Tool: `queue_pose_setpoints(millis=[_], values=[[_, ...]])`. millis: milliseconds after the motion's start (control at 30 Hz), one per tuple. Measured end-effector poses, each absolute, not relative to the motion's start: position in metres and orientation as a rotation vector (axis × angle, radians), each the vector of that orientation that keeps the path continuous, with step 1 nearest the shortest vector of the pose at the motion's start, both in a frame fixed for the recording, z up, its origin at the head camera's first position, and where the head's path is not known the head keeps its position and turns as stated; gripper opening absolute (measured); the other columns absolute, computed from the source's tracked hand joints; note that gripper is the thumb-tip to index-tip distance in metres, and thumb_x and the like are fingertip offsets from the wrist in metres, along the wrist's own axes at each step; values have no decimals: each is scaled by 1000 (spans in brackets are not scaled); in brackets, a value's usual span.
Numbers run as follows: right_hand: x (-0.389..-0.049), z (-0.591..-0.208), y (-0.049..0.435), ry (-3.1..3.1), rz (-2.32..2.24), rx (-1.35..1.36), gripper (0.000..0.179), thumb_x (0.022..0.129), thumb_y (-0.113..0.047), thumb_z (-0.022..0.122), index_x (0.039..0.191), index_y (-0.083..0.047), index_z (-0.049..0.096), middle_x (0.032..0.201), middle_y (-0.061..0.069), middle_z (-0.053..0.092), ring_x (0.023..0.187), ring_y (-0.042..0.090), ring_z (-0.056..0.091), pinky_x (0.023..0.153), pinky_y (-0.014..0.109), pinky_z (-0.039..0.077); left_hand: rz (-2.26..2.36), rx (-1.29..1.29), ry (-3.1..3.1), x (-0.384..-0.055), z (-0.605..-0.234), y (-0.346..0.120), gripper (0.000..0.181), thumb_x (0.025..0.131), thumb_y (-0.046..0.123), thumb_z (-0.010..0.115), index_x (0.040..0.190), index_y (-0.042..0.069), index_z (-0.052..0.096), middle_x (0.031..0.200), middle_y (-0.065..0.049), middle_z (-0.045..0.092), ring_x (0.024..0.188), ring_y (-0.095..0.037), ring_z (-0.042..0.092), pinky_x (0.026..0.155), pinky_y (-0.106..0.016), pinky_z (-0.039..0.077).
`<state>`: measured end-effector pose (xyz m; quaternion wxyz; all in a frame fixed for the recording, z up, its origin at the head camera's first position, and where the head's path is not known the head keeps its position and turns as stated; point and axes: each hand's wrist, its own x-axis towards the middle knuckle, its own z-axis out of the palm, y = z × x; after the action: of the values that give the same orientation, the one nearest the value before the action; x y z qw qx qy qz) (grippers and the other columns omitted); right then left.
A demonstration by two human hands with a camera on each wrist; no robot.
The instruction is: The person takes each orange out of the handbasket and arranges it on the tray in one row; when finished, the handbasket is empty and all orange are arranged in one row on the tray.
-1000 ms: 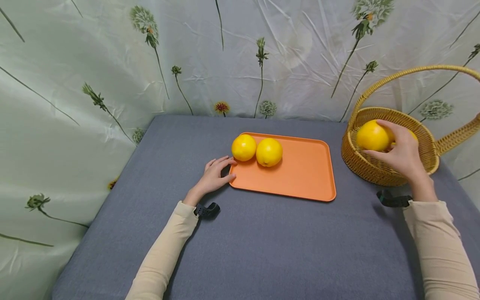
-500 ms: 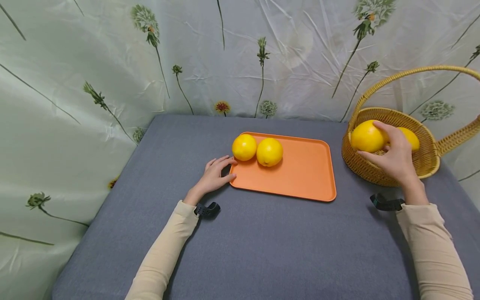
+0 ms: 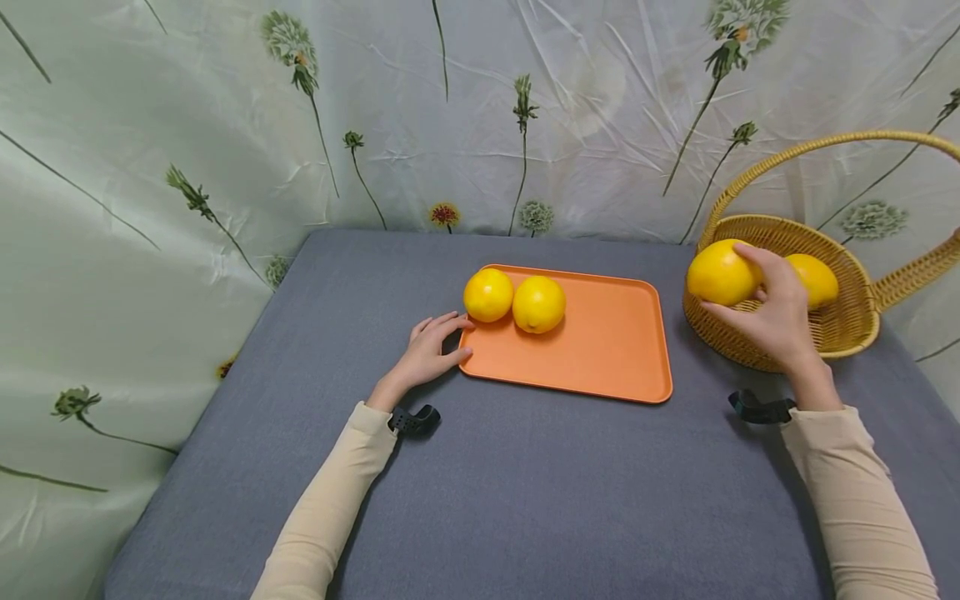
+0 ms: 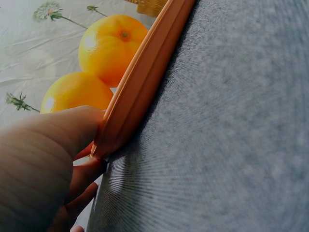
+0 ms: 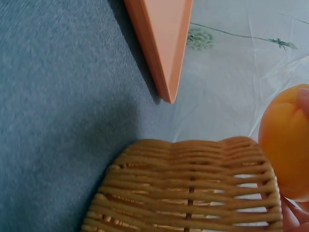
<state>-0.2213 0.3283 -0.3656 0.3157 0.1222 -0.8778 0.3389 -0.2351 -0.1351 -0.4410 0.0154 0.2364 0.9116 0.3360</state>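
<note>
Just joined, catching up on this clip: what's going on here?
A person's right hand holds a yellow fruit at the left rim of a wicker basket. Another fruit lies inside the basket. Two more sit toward the left end of an orange tray, with the left hand touching that tray's left edge.

A grey-blue worktop [image 3: 570, 492] with a woven-looking surface fills the lower middle of the frame. Behind it and along the left hangs a pale, shiny, creased curtain [image 3: 382, 75] printed with plants. A fluffy dandelion head [image 3: 287, 39] shows at upper left, a larger dandelion print [image 3: 748, 21] at upper right, a red-and-yellow flower [image 3: 445, 214] at upper centre beside a whitish puff [image 3: 536, 217], and a green bud [image 3: 73, 402] at lower left.
</note>
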Motion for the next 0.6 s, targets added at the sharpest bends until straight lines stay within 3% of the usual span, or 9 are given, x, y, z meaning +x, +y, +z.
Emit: queue_pose_setpoints(millis=[400,500,600], values=[[-224,-371,318,-2305,913,362,89,49,10,84,130,-12,54,119,-38,37,109,-15,38,76,-4,32,1044,727,2835,-235,-441,-135,44,89,27,62,128,10,55,140,-11,51,140,-29,33,113,-56,12],[-225,-371,316,-2308,905,380,89,49,10,84,130,-11,54,122,-28,43,109,-15,37,77,-4,32,1043,732,2840,-235,-441,-135,44,88,26,63,128,9,55,140,-12,51,140,-30,33,112,-56,12],[-226,-371,314,-2323,908,384,89,51,9,84,131,-11,53,124,-3,53,109,-16,37,76,-5,32,1045,733,2841,-234,-441,-135,44,88,26,63,128,9,55,140,-12,51,140,-30,33,112,-56,12]])
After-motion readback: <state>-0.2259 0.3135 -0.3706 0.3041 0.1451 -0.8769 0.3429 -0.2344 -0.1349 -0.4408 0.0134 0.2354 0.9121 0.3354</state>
